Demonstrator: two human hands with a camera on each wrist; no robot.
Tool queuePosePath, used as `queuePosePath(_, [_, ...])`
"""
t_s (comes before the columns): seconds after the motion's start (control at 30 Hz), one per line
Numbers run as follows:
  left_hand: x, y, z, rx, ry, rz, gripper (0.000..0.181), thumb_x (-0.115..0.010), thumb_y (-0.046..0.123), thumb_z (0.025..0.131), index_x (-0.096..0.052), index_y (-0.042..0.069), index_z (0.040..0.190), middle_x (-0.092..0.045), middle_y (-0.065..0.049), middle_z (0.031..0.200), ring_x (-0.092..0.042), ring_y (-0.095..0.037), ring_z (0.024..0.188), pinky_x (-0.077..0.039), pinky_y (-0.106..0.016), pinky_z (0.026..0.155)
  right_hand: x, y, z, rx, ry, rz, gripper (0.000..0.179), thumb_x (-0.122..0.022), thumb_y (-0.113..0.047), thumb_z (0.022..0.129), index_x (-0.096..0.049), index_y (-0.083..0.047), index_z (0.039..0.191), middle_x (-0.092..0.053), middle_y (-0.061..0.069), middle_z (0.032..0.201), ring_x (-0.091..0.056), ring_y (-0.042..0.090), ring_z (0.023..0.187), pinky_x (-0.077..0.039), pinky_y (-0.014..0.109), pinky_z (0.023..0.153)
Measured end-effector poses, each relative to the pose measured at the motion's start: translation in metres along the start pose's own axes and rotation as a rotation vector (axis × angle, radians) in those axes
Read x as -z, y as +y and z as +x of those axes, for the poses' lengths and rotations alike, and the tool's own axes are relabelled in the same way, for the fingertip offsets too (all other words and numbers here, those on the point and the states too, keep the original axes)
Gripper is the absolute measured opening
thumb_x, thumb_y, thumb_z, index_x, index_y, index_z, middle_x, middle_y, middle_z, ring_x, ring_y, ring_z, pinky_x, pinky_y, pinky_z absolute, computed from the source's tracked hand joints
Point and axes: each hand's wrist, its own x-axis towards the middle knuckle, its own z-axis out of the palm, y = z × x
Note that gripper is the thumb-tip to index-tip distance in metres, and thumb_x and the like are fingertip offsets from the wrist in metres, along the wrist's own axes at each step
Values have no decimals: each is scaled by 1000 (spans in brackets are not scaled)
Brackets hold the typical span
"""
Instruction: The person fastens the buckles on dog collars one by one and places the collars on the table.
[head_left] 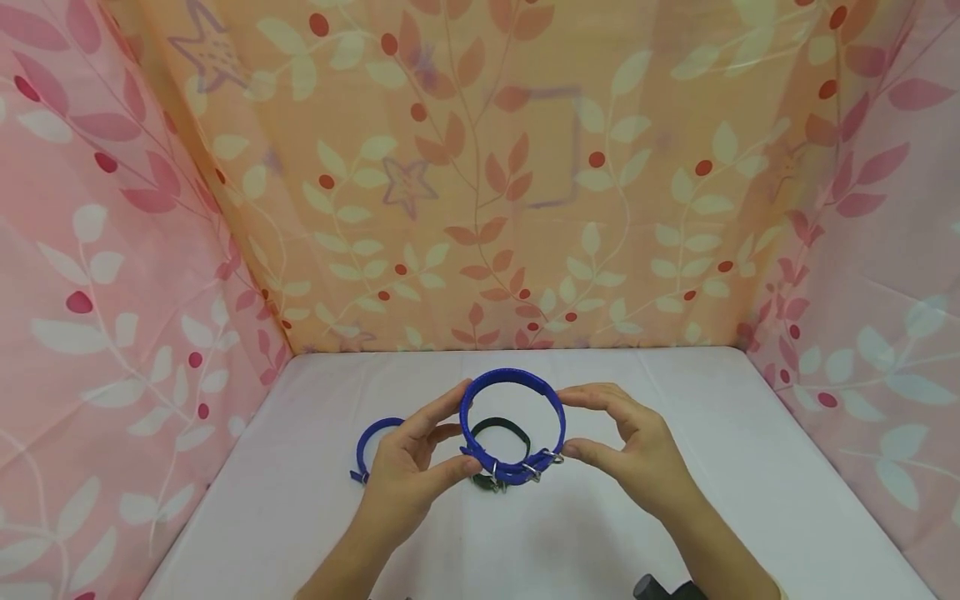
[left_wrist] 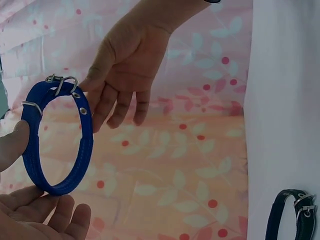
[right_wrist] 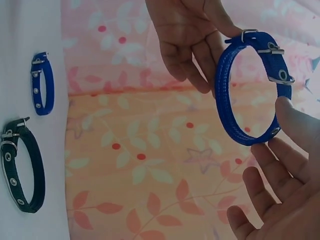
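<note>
A blue pet collar (head_left: 510, 377), buckled into a ring, is held upright above the table between both hands. My left hand (head_left: 408, 467) pinches its left side, thumb low and fingers high. On the opposite side my right hand (head_left: 637, 442) grips it between thumb and fingertips. The metal buckle and D-ring are at the bottom in the head view; silver eyelets show on the blue band (left_wrist: 87, 125) in the left wrist view. Behind it on the table lies a dark collar (right_wrist: 37, 170), partly covered in the head view. A second blue collar (right_wrist: 49, 85) lies farther left, partly hidden by my left hand.
The white table (head_left: 750, 467) is enclosed by a patterned orange cloth (head_left: 480, 250) at the back and pink cloths (head_left: 97, 350) at the sides. A dark object (head_left: 651, 587) shows at the bottom edge, near my right forearm; its kind is unclear.
</note>
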Motion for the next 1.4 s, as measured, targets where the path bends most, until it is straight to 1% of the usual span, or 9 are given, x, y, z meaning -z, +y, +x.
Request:
queuePosePath(0.1, [-1,-3,0,-24,-17,-11,69,-79,5,88,-52,17,150,-53,0,154,-51,-23,139,-50,-31,107,3,2,1,-23,-24,26,48,-84,-10,85,-69,-22,129,-68,-7,129,-55,14,131,-39,26,116])
queuePosePath(0.2, [-3,-6,0,-44,-36,-32,69,-78,4,89,-51,15,151,-51,-1,156,-50,-24,140,-50,-31,107,6,3,2,-68,-50,43,45,-83,-12,86,-69,-24,128,-69,-8,128,-55,14,132,-36,51,119])
queuePosePath(0.3, [-5,-9,0,-56,-56,-55,70,-78,2,88,-50,13,152,-48,-2,158,-48,-26,141,-48,-31,109,8,3,2,-96,-86,11,43,-85,-17,85,-70,-27,125,-68,-10,127,-55,12,130,-33,69,113])
queuePosePath(0.47, [-7,-13,2,-31,-67,-88,71,-79,3,88,-50,12,152,-46,-2,160,-45,-30,144,-47,-29,110,11,4,5,-94,-110,-35,43,-85,-21,85,-70,-28,124,-67,-10,128,-56,11,129,-36,67,112])
queuePosePath(0.73, [-12,-30,7,1,-67,-89,69,-79,5,89,-50,15,152,-46,1,159,-44,-22,145,-46,-28,111,15,12,6,-127,-94,-67,45,-83,-22,87,-68,-26,129,-66,-5,133,-53,27,134,-34,75,108])
queuePosePath(0.87, [-16,-40,12,-3,-57,-70,70,-80,7,89,-51,18,152,-46,4,159,-45,-20,144,-45,-30,112,17,21,5,-144,-95,-78,47,-83,-23,87,-67,-23,131,-68,-5,131,-53,29,132,-38,69,108])
queuePosePath(0.97, [-19,-45,19,7,-62,-7,70,-81,11,88,-51,23,151,-46,6,159,-47,-17,143,-47,-30,110,19,31,4,-135,-82,-109,50,-83,-24,88,-65,-25,134,-68,-8,130,-55,19,130,-43,47,111])
queuePosePath(1.1, [-24,-55,28,37,-83,111,70,-83,21,87,-53,28,149,-49,10,155,-48,-16,140,-49,-32,109,25,47,-2,-119,-77,-134,53,-82,-22,88,-63,-28,137,-67,-12,129,-57,8,126,-43,22,105])
queuePosePath(1.4, [-46,-97,37,179,-84,219,66,-87,32,83,-58,38,142,-59,12,141,-56,-17,124,-54,-29,100,39,84,-20,-171,-94,-208,52,-81,-28,90,-62,-29,138,-66,-10,132,-57,6,124,-46,23,103])
